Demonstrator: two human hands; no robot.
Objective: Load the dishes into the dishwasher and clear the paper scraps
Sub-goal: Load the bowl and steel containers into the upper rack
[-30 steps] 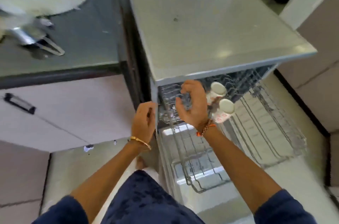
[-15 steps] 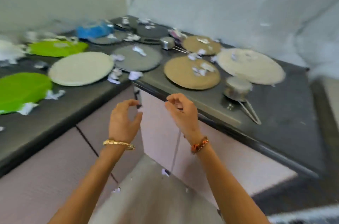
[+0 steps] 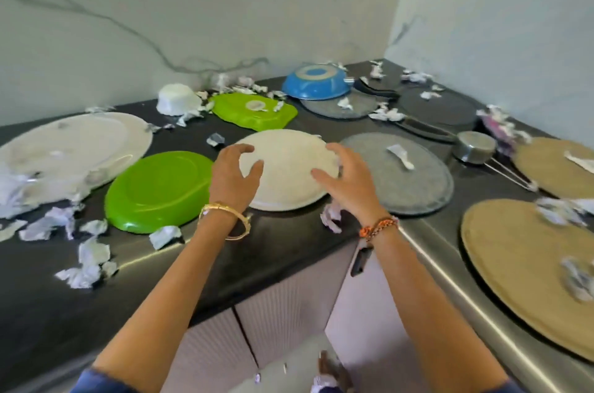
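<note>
Dark corner table point(image 3: 263, 251) strewn with upturned plates and paper scraps point(image 3: 84, 267); both hands, left hand point(image 3: 233, 177) and right hand point(image 3: 348, 182), spread wide, empty, over white plate point(image 3: 286, 167) near the front edge.

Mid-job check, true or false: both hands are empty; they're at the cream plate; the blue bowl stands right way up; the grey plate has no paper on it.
1. Both hands are empty: true; left hand and right hand hold nothing.
2. They reach over the cream plate: true.
3. The blue bowl stands right way up: false, it is upside down.
4. The grey plate has no paper: false, a paper scrap lies on it.
</note>
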